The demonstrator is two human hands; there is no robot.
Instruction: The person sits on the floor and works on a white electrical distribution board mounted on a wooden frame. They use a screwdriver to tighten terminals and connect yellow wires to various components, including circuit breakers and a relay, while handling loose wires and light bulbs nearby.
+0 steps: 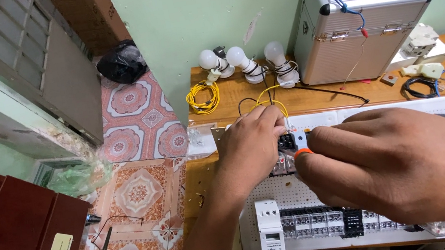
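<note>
Left hand [250, 144] pinching thin yellow wire [269, 95] at small black relay [285, 143] mid white board [289, 192]. Right hand [388, 163] clamped on orange-handled screwdriver [302, 153] beside relay. Wire light, bendy; probably best gripped near its end.

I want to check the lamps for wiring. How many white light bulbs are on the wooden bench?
3. They lie in a row at the back of the bench, by the green wall: left bulb, middle bulb, right bulb beside the metal case. None seems hidden.
</note>
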